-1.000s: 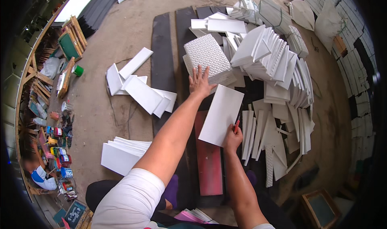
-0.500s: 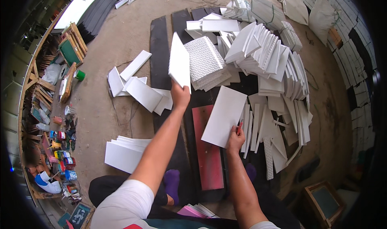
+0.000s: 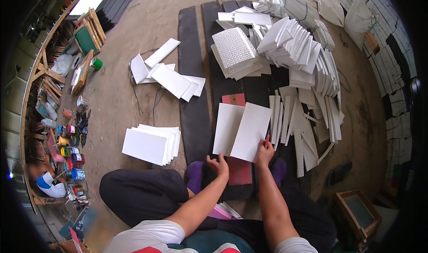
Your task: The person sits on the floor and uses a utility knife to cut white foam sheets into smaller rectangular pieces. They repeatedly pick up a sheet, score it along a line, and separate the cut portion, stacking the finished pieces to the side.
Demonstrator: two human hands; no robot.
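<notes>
Two rectangular white boards lie in front of me, side by side and overlapping, over a red board (image 3: 240, 171). My right hand (image 3: 264, 152) is closed on the lower right edge of the right white board (image 3: 251, 131). A slim red tool (image 3: 267, 140) is also held in that hand; its kind I cannot make out. Just below the bottom edge of the left white board (image 3: 228, 127) is my left hand (image 3: 218, 165), its fingers apart and nothing in it. Whether its fingertips touch that board I cannot tell.
A neat stack of white boards (image 3: 145, 146) lies to my left, with loose boards (image 3: 171, 81) beyond it. Textured white blocks (image 3: 235, 48) and a large board pile (image 3: 290, 43) fill the far right. Paint cans (image 3: 76, 159) line the left side, near a seated person (image 3: 50, 184).
My left hand has let go of the white board it held up; a board now lies under the right one. That hand came back toward me. The view shifted.
</notes>
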